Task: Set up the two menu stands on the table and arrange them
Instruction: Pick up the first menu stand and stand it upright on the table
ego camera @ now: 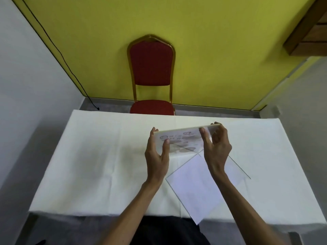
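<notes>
A clear acrylic menu stand (184, 140) with a printed sheet of pale brown pictures hangs above the middle of the table, tilted nearly flat. My left hand (158, 152) grips its left edge, thumb on top. My right hand (216, 145) grips its right edge with the fingers curled around the far corner. A second menu stand (194, 188), clear with a plain white sheet, lies flat on the white tablecloth (97, 165) under my right forearm, one corner hanging over the near table edge.
A red chair with a gold frame (151, 75) stands against the yellow wall just beyond the table's far edge. A black cable (58, 50) runs down the left wall to the floor. A wooden cabinet (311, 32) hangs at the upper right.
</notes>
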